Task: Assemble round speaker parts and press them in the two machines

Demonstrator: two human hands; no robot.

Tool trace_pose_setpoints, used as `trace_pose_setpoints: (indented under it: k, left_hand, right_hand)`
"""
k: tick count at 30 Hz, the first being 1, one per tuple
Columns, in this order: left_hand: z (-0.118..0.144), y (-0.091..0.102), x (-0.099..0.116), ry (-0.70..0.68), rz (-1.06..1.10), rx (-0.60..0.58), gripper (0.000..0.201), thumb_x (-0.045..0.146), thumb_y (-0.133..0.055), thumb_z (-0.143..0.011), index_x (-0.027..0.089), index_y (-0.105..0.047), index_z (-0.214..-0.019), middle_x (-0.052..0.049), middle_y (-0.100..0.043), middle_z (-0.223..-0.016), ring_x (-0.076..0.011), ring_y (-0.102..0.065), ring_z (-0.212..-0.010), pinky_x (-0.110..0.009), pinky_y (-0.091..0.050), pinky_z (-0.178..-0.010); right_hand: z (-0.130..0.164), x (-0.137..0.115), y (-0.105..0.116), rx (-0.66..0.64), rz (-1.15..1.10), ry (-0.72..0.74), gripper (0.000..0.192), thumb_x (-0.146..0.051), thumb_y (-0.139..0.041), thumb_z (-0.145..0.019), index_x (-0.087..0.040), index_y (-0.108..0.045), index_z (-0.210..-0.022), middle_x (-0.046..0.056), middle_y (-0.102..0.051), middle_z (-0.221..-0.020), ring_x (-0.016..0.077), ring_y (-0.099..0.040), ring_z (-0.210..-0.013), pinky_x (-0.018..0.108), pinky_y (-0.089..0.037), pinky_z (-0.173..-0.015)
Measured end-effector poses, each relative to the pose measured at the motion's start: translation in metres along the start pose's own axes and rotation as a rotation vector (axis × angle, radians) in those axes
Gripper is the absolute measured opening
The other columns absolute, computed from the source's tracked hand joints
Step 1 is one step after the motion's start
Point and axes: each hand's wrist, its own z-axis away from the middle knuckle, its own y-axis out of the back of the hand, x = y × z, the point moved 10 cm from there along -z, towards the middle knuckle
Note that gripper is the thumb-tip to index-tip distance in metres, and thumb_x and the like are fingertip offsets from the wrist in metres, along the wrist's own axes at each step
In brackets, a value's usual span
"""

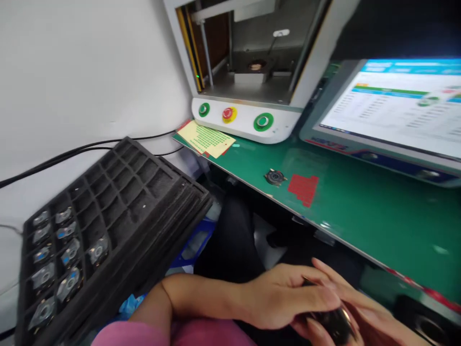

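Note:
Low in the picture, below the table's front edge, my left hand (288, 295) and my right hand (363, 315) meet around a small dark rounded object (333, 324). The left hand's fingers lie over its top, while the right hand cups it from underneath. Most of the object is hidden by my fingers, so its kind is unclear. A round dark metal part (275, 177) lies alone on the green table (378, 211), well above my hands.
A stack of black foam trays (118, 202) at the left holds several silver parts in its near cells. A machine (248, 62) with green and red buttons stands at the back, a tilted monitor (396, 110) at the right. A yellow sheet (206, 139) and red sticker (303, 188) lie on the table.

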Motion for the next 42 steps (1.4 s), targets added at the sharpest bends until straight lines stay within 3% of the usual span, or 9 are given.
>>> trace_pose_setpoints:
  k: [4, 8, 15, 19, 23, 29, 36, 42]
  left_hand:
    - [0.004, -0.021, 0.019, -0.070, 0.038, -0.177, 0.053, 0.065, -0.064, -0.080, 0.013, -0.055, -0.073, 0.000, -0.056, -0.062, -0.0040, -0.043, -0.044, -0.016, -0.028, -0.039]
    - [0.004, -0.029, 0.024, -0.083, 0.045, -0.222, 0.049, 0.060, -0.057, -0.088, 0.011, -0.058, -0.078, -0.001, -0.056, -0.065, -0.0056, -0.045, -0.048, -0.016, -0.029, -0.041]
    - [0.010, -0.033, 0.025, -0.050, -0.045, -0.220, 0.051, 0.060, -0.051, -0.091, 0.011, -0.061, -0.078, -0.004, -0.054, -0.069, -0.0077, -0.045, -0.054, -0.018, -0.031, -0.046]
    - [0.010, -0.039, 0.029, -0.056, -0.063, -0.263, 0.053, 0.061, -0.050, -0.091, 0.011, -0.060, -0.073, -0.005, -0.054, -0.071, -0.0084, -0.045, -0.057, -0.018, -0.031, -0.047]
    - [0.012, -0.044, 0.029, -0.053, -0.035, -0.289, 0.047, 0.056, -0.050, -0.093, 0.012, -0.058, -0.077, -0.005, -0.056, -0.072, -0.0081, -0.046, -0.058, -0.017, -0.031, -0.047]
    - [0.013, -0.044, 0.035, -0.091, 0.082, -0.261, 0.035, 0.048, -0.054, -0.094, 0.014, -0.054, -0.084, -0.002, -0.055, -0.065, -0.0067, -0.043, -0.055, -0.015, -0.030, -0.046]
    - [0.010, -0.040, 0.031, -0.070, 0.042, -0.250, 0.044, 0.054, -0.052, -0.093, 0.013, -0.055, -0.076, -0.004, -0.057, -0.066, -0.0051, -0.039, -0.048, -0.014, -0.027, -0.039]
    - [0.005, -0.033, 0.033, -0.099, 0.076, -0.187, 0.042, 0.054, -0.054, -0.091, 0.013, -0.055, -0.081, -0.002, -0.056, -0.065, -0.0047, -0.039, -0.045, -0.014, -0.027, -0.038]
  right_hand:
    - [-0.018, -0.052, -0.021, -0.011, -0.006, 0.376, 0.042, -0.007, -0.075, -0.072, -0.022, -0.062, -0.109, 0.003, -0.071, -0.089, 0.0230, -0.073, -0.079, 0.050, -0.065, -0.082]
    - [-0.026, -0.063, -0.023, 0.044, -0.069, 0.493, 0.029, -0.011, -0.071, -0.079, -0.017, -0.059, -0.105, 0.003, -0.068, -0.085, 0.0164, -0.068, -0.070, 0.044, -0.065, -0.080]
    - [-0.030, -0.061, -0.021, 0.055, -0.110, 0.347, 0.033, -0.017, -0.074, -0.077, -0.026, -0.061, -0.106, 0.001, -0.067, -0.082, 0.0189, -0.067, -0.068, 0.048, -0.063, -0.072]
    - [-0.034, -0.064, -0.025, 0.041, -0.059, 0.331, 0.029, -0.021, -0.072, -0.078, -0.029, -0.057, -0.101, -0.001, -0.066, -0.076, 0.0168, -0.063, -0.058, 0.045, -0.063, -0.067]
    - [-0.032, -0.066, -0.018, 0.115, -0.015, 0.362, 0.024, -0.027, -0.073, -0.076, -0.030, -0.054, -0.091, -0.005, -0.063, -0.066, 0.0142, -0.056, -0.046, 0.043, -0.062, -0.061]
    - [-0.031, -0.060, -0.022, 0.059, -0.010, 0.315, 0.028, -0.021, -0.075, -0.072, -0.031, -0.059, -0.093, -0.003, -0.070, -0.071, 0.0159, -0.062, -0.047, 0.049, -0.063, -0.064]
    - [-0.033, -0.064, -0.016, 0.243, 0.016, 0.309, 0.022, -0.030, -0.076, -0.075, -0.028, -0.056, -0.085, -0.005, -0.064, -0.060, 0.0160, -0.063, -0.045, 0.043, -0.064, -0.057]
    - [-0.038, -0.056, -0.019, 0.164, -0.046, 0.288, 0.029, -0.031, -0.077, -0.075, -0.028, -0.051, -0.088, -0.003, -0.071, -0.070, 0.0171, -0.067, -0.054, 0.045, -0.065, -0.065]
